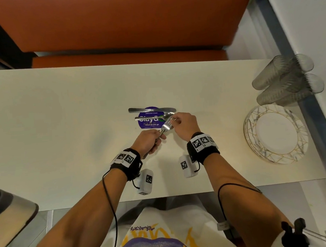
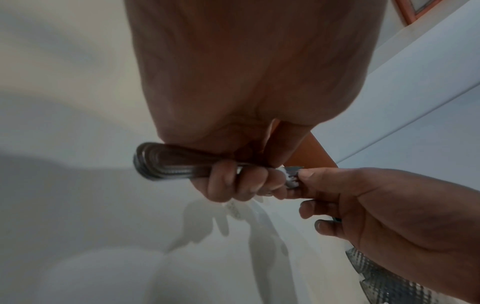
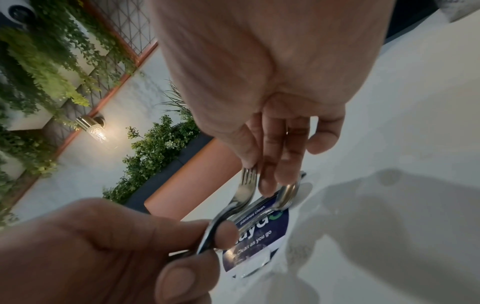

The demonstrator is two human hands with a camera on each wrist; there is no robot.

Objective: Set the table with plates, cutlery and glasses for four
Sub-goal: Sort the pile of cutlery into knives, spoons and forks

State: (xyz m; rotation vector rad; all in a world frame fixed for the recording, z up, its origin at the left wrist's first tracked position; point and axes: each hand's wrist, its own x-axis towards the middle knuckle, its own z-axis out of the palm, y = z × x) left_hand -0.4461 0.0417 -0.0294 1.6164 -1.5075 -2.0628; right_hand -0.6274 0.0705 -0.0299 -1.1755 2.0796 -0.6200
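My left hand grips a bundle of steel cutlery by the handles, just above the white table. My right hand pinches the tines of the top fork in that bundle, thumb against fingers; the fork shows the same pinch in the right wrist view. Beyond the hands a knife and a spoon lie side by side across a purple round sticker. How many pieces the bundle holds is hidden by my fingers.
A stack of gold-patterned plates sits at the table's right side, with several ribbed glasses lying on their sides behind it. An orange bench runs along the far edge. A wall borders the right.
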